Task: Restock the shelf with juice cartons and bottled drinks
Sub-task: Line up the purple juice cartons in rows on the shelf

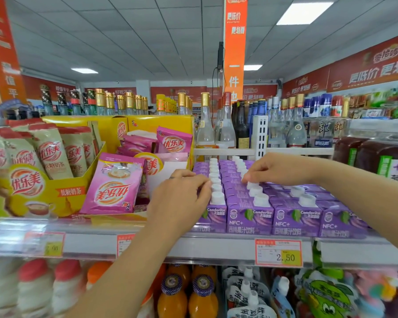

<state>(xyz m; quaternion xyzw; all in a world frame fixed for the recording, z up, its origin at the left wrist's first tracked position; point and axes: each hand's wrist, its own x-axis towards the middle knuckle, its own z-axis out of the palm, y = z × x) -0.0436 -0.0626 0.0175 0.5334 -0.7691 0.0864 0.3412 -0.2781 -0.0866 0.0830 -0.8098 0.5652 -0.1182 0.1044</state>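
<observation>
Several rows of purple juice cartons (251, 216) with white screw caps fill the top shelf (216, 246) at centre right. My left hand (182, 198) lies over the leftmost row, its curled fingertips on the white caps there. My right hand (278, 168) reaches in from the right, and its fingertips pinch the white cap of a carton (253, 185) in the second row. Orange juice bottles (186, 292) with purple caps stand on the shelf below.
A yellow display box (62, 193) of pink and beige milk-tea sachets sits left of the cartons. Dark drink jugs (377, 154) stand at far right. Glass liquor bottles (225, 127) line the shelf behind. Price tags (278, 252) hang on the shelf edge. Spouted pouches (251, 292) fill the lower right.
</observation>
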